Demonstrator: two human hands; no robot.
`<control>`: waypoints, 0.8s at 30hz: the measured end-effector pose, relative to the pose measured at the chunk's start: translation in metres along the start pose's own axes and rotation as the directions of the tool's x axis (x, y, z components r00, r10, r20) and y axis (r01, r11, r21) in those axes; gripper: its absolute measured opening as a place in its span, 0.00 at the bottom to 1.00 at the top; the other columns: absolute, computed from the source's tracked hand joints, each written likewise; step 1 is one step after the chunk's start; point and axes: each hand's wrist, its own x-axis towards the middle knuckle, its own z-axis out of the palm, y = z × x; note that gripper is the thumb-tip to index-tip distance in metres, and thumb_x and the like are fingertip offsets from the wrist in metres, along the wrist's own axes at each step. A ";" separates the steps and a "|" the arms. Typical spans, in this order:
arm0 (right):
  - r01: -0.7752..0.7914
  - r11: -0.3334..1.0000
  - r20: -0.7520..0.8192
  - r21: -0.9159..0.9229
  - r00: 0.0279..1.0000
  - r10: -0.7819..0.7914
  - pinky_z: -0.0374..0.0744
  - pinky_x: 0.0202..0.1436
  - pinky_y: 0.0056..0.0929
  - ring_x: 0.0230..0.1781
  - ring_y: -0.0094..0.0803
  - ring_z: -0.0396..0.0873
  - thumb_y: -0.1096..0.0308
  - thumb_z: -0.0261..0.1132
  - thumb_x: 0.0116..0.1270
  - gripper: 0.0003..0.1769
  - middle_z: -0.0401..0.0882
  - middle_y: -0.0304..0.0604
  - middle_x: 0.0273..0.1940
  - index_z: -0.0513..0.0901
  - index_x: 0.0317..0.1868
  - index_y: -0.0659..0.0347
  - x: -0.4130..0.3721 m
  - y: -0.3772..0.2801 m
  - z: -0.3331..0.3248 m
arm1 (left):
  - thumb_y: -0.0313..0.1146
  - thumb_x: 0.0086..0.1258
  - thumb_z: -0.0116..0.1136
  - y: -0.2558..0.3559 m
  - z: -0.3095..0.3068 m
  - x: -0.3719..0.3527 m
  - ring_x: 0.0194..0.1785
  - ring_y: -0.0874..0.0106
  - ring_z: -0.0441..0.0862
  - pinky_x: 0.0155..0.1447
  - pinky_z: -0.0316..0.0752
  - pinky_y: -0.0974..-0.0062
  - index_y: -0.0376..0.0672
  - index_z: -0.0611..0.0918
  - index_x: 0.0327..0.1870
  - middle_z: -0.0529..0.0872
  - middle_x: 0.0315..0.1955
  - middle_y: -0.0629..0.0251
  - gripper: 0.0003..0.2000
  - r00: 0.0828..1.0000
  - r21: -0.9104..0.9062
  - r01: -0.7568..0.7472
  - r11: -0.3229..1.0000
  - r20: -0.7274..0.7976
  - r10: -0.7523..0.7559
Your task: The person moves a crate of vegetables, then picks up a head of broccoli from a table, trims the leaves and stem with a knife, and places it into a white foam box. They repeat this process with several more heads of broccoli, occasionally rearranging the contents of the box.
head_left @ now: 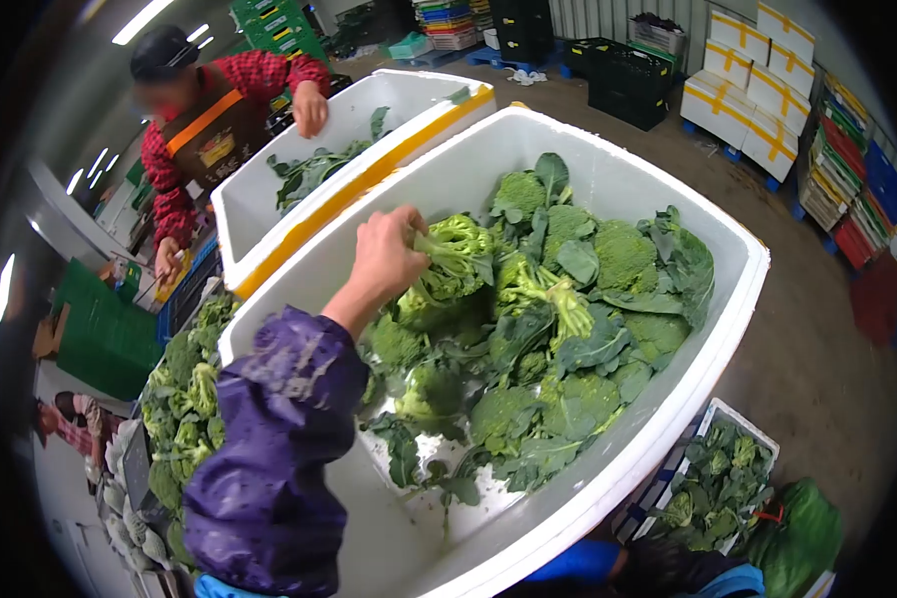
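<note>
My left hand [387, 257], in a wet purple sleeve, reaches into a large white foam box [708, 344]. Its fingers are closed on a head of broccoli [455, 249], whose pale green stalks face up. Under and beside it lie more broccoli heads [625, 256], several with dark leaves still attached. A loose leaf [403, 453] rests near bare, wet foam at the box's near end. Part of the held head is hidden by my fingers. My right hand does not show.
A second foam box [244, 214] with yellow tape stands alongside, holding leaves; a co-worker's hand [310, 110] is over it. Trimmed broccoli [184, 399] is piled at left. A crate of leafy broccoli [733, 458] and a green sack [797, 533] sit at lower right.
</note>
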 end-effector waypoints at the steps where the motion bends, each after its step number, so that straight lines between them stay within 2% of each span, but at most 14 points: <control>1: 0.002 1.000 -0.002 -0.010 1.000 -0.002 0.71 0.53 0.35 0.49 0.42 0.73 0.53 0.59 0.59 0.21 0.76 0.45 0.47 0.76 0.49 0.53 0.000 0.000 0.007 | 0.27 0.43 0.62 0.008 -0.025 -0.012 0.34 0.63 0.76 0.39 0.71 0.68 0.41 0.77 0.33 0.79 0.24 0.58 0.13 1.000 -0.084 0.023 0.996 0.018 -0.022; 4: 0.088 0.993 -0.083 0.079 0.993 -0.081 0.74 0.47 0.34 0.44 0.41 0.76 0.51 0.57 0.59 0.20 0.78 0.45 0.44 0.77 0.48 0.51 -0.007 0.021 0.042 | 0.23 0.46 0.63 -0.002 -0.081 -0.054 0.28 0.78 0.75 0.33 0.70 0.80 0.39 0.77 0.36 0.79 0.24 0.66 0.14 0.997 -0.312 0.082 0.947 0.033 -0.076; 6: -0.032 0.999 0.087 -0.009 0.996 0.032 0.76 0.40 0.34 0.36 0.41 0.78 0.51 0.56 0.59 0.18 0.79 0.44 0.39 0.79 0.44 0.50 -0.010 0.013 0.048 | 0.20 0.50 0.62 -0.014 -0.114 -0.096 0.28 0.81 0.72 0.33 0.68 0.84 0.39 0.75 0.39 0.76 0.27 0.70 0.14 0.990 -0.608 0.133 0.783 0.053 -0.127; 8: 0.016 0.998 0.080 -0.053 0.997 -0.012 0.76 0.35 0.35 0.31 0.42 0.78 0.51 0.56 0.60 0.16 0.79 0.45 0.35 0.79 0.43 0.48 -0.006 -0.014 0.050 | 0.20 0.53 0.61 -0.036 -0.143 -0.147 0.28 0.81 0.71 0.31 0.66 0.85 0.38 0.74 0.42 0.75 0.26 0.71 0.15 0.968 -0.759 0.222 0.612 0.096 -0.231; 10: -0.216 0.974 0.235 0.075 0.952 0.193 0.74 0.47 0.30 0.40 0.40 0.78 0.59 0.60 0.60 0.15 0.80 0.42 0.40 0.79 0.46 0.54 0.003 -0.047 0.059 | 0.20 0.53 0.61 -0.055 -0.161 -0.208 0.25 0.83 0.69 0.27 0.62 0.88 0.39 0.73 0.45 0.75 0.28 0.71 0.18 0.950 -0.870 0.218 0.442 0.086 -0.300; 11: -0.264 0.962 0.230 0.069 0.943 0.242 0.75 0.44 0.28 0.35 0.33 0.80 0.58 0.60 0.61 0.15 0.81 0.40 0.34 0.79 0.45 0.55 0.010 -0.059 0.071 | 0.21 0.52 0.63 -0.068 -0.165 -0.239 0.25 0.82 0.70 0.27 0.63 0.88 0.40 0.73 0.45 0.75 0.28 0.71 0.18 0.948 -0.909 0.208 0.361 0.096 -0.304; 12: -0.249 0.966 0.244 0.062 0.943 0.228 0.75 0.44 0.28 0.35 0.33 0.80 0.58 0.60 0.61 0.15 0.81 0.40 0.34 0.79 0.45 0.55 0.019 -0.069 0.084 | 0.22 0.52 0.64 -0.085 -0.167 -0.271 0.26 0.81 0.70 0.27 0.63 0.87 0.40 0.73 0.46 0.75 0.28 0.72 0.19 0.945 -0.941 0.196 0.277 0.106 -0.309; 14: -0.320 0.895 0.343 0.311 0.916 0.209 0.75 0.43 0.25 0.34 0.29 0.79 0.49 0.54 0.64 0.20 0.80 0.42 0.34 0.77 0.47 0.55 0.036 -0.091 0.107 | 0.25 0.51 0.66 -0.114 -0.150 -0.337 0.26 0.81 0.71 0.27 0.65 0.85 0.42 0.73 0.47 0.77 0.30 0.73 0.21 0.935 -0.995 0.096 0.028 0.081 -0.345; 15: -0.375 0.806 0.345 0.458 0.911 0.228 0.73 0.46 0.24 0.36 0.24 0.77 0.51 0.55 0.64 0.22 0.80 0.36 0.37 0.76 0.50 0.58 0.044 -0.099 0.124 | 0.25 0.50 0.67 -0.127 -0.138 -0.369 0.31 0.79 0.73 0.32 0.68 0.82 0.43 0.73 0.48 0.78 0.33 0.72 0.22 0.927 -0.996 0.090 -0.022 0.092 -0.364; 16: -0.242 0.780 0.232 0.577 0.964 0.128 0.74 0.41 0.22 0.32 0.21 0.75 0.55 0.59 0.63 0.22 0.78 0.34 0.37 0.74 0.52 0.60 0.056 -0.121 0.129 | 0.26 0.50 0.67 -0.135 -0.128 -0.398 0.36 0.77 0.75 0.37 0.71 0.79 0.44 0.72 0.49 0.78 0.37 0.71 0.23 0.919 -0.993 0.088 -0.072 0.109 -0.379; 18: -0.369 0.558 0.249 0.743 0.927 0.282 0.67 0.19 0.14 0.20 0.14 0.68 0.61 0.62 0.61 0.25 0.75 0.32 0.33 0.68 0.57 0.60 0.083 -0.168 0.126 | 0.26 0.50 0.67 -0.135 -0.107 -0.442 0.47 0.72 0.74 0.50 0.71 0.71 0.46 0.72 0.51 0.78 0.44 0.69 0.25 0.906 -0.980 0.038 -0.195 0.116 -0.407; 20: -0.168 0.443 0.092 0.880 0.978 0.189 0.67 0.16 0.14 0.17 0.16 0.67 0.68 0.61 0.59 0.31 0.75 0.38 0.42 0.59 0.61 0.61 0.105 -0.189 0.138 | 0.25 0.51 0.65 -0.143 -0.078 -0.484 0.55 0.68 0.71 0.59 0.65 0.66 0.45 0.70 0.53 0.76 0.48 0.67 0.25 0.859 -0.961 -0.012 -0.276 0.131 -0.495; 22: -0.161 0.424 0.069 0.891 0.973 0.222 0.68 0.17 0.15 0.18 0.18 0.69 0.70 0.62 0.57 0.34 0.74 0.41 0.46 0.56 0.63 0.61 0.126 -0.215 0.140 | 0.22 0.53 0.62 -0.141 -0.053 -0.509 0.54 0.69 0.72 0.58 0.67 0.66 0.45 0.69 0.53 0.75 0.49 0.67 0.25 0.835 -0.946 -0.079 -0.313 0.109 -0.540; 24: -0.083 0.466 -0.069 0.881 0.952 0.299 0.69 0.16 0.17 0.19 0.23 0.71 0.66 0.64 0.56 0.35 0.75 0.41 0.42 0.56 0.60 0.64 0.143 -0.226 0.151 | 0.16 0.53 0.58 -0.143 -0.032 -0.534 0.54 0.69 0.72 0.58 0.67 0.68 0.44 0.68 0.55 0.74 0.50 0.67 0.26 0.789 -0.913 -0.047 -0.405 0.215 -0.575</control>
